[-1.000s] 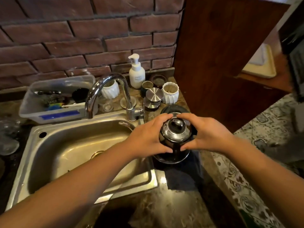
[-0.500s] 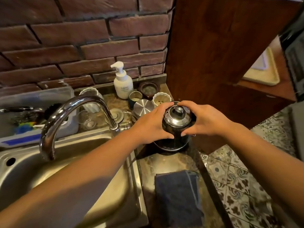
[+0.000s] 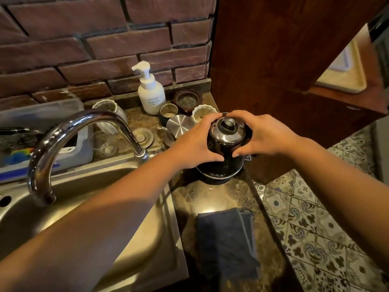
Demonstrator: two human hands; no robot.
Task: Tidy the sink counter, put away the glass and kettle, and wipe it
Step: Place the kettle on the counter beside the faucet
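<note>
A black kettle (image 3: 225, 152) with a shiny steel lid sits on its round base on the stone counter (image 3: 212, 197), right of the sink. My left hand (image 3: 195, 142) grips its left side and my right hand (image 3: 263, 133) grips its right side. A clear glass (image 3: 103, 144) stands behind the tap, left of a small metal pot. A dark blue cloth (image 3: 227, 243) lies flat on the counter in front of the kettle.
The steel sink (image 3: 117, 207) with a curved tap (image 3: 63, 140) fills the left. A white pump bottle (image 3: 150, 93), white ribbed cups, small jars and a steel-lidded pot crowd the back. A plastic tub (image 3: 42, 131) stands far left. The counter drops to a tiled floor (image 3: 315, 228) on the right.
Both hands have carried the kettle away from the cloth toward the back of the counter and it now rests on its base. The view has moved closer and to the right.
</note>
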